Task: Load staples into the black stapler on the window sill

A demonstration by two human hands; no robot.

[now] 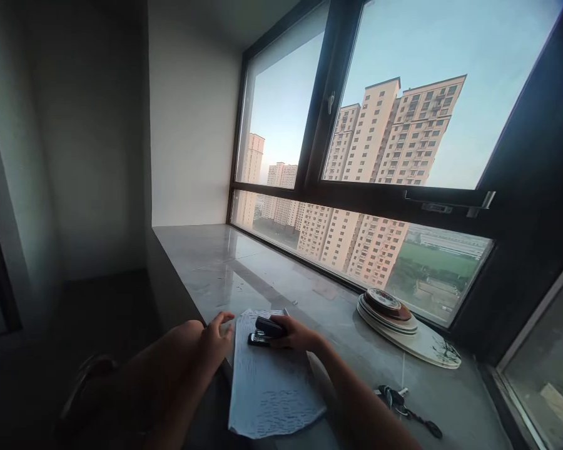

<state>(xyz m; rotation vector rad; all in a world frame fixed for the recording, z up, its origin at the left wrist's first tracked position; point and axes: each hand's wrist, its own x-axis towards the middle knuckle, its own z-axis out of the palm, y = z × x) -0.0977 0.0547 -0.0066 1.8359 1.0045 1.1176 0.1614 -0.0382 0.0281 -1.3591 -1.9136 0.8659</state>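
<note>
While the pale stone worktop point(225, 262) runs under the window from near to far, a handwritten paper point(272, 387) lies at its near edge in front of me. Far right of it, a stack of plates point(394, 315) sits by the glass. My right hand point(298, 334) is closed over a black stapler point(265, 330), which sits on the paper's far left corner, under my fingers. My left hand point(218, 334), fingers loosely curled and holding nothing, rests just left of the stapler at the paper's edge. Keys point(398, 400) lie near right.
</note>
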